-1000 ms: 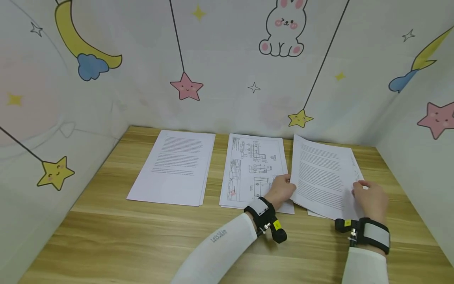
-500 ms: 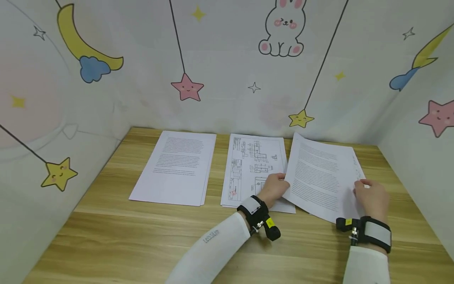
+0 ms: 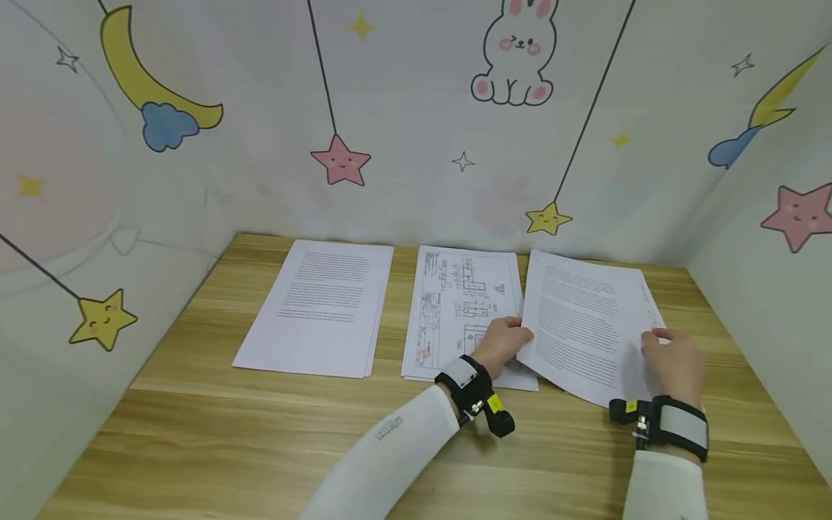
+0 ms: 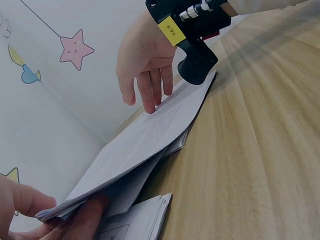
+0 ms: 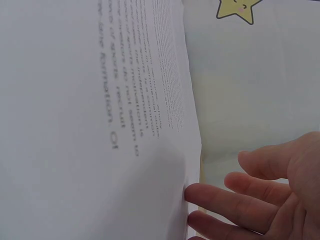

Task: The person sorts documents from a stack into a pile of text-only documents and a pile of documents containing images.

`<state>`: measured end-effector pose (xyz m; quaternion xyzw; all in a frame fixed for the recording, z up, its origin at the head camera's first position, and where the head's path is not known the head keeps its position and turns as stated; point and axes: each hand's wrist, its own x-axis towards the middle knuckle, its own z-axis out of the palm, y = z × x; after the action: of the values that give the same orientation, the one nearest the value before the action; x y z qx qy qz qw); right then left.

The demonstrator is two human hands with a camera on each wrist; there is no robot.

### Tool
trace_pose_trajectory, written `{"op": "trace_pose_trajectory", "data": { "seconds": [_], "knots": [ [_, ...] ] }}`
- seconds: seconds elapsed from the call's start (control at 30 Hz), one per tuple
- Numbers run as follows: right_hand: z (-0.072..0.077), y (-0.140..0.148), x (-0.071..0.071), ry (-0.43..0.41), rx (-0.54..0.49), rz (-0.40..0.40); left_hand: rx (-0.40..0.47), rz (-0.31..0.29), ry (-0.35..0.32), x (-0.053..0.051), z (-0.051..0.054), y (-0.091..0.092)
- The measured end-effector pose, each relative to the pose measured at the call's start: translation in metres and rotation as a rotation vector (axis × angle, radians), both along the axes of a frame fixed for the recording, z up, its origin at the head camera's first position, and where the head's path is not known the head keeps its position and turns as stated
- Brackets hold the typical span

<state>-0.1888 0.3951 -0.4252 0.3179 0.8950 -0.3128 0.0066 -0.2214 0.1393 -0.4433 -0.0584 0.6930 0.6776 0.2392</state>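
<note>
My left hand (image 3: 500, 341) pinches the near left corner of the printed sheets (image 3: 572, 318) on the right, thumb on top and fingers beneath. In the left wrist view that side of the sheets (image 4: 145, 137) is lifted off the table, with more paper under it. At their right side my right hand (image 3: 674, 365) touches the paper with extended fingers; the right wrist view shows its fingertips (image 5: 196, 192) against the sheet's edge, thumb apart. Under my left hand lies a stack of technical drawings (image 3: 448, 310), partly covered by the hand and the lifted corner.
Another stack of printed text pages (image 3: 318, 303) lies at the left of the wooden table (image 3: 260, 433). Walls with cartoon stars and a rabbit (image 3: 520, 50) rise behind and at both sides. Each wrist carries a strapped camera (image 3: 500, 424).
My left hand has moved a little left, drawing the near left corner of the printed sheets over the drawings' edge. My right hand has stayed nearly in place at the right side.
</note>
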Motion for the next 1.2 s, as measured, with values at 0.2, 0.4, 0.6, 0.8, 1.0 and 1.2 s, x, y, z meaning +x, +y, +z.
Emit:
{"op": "trace_pose_trajectory", "data": {
  "seconds": [0.2, 0.4, 0.6, 0.8, 1.0, 1.2],
  "knots": [
    [-0.001, -0.004, -0.003, -0.012, 0.006, 0.001, 0.029, -0.101, -0.017, -0.001, -0.005, 0.005],
    [-0.002, -0.005, -0.007, -0.032, 0.029, 0.033, 0.040, -0.123, 0.039, 0.002, -0.005, 0.002],
    [0.004, -0.012, -0.008, 0.006, 0.038, 0.047, 0.091, -0.092, 0.071, -0.001, -0.007, -0.006],
    [0.013, -0.024, -0.016, 0.058, -0.034, 0.094, 0.066, -0.075, 0.109, -0.005, -0.007, -0.021],
    [0.015, -0.043, -0.025, 0.067, -0.193, 0.127, 0.065, -0.065, 0.162, -0.008, -0.005, -0.040],
    [0.018, -0.073, -0.031, 0.109, -0.472, 0.109, 0.111, -0.049, 0.177, -0.011, 0.000, -0.066]
  ]
}}
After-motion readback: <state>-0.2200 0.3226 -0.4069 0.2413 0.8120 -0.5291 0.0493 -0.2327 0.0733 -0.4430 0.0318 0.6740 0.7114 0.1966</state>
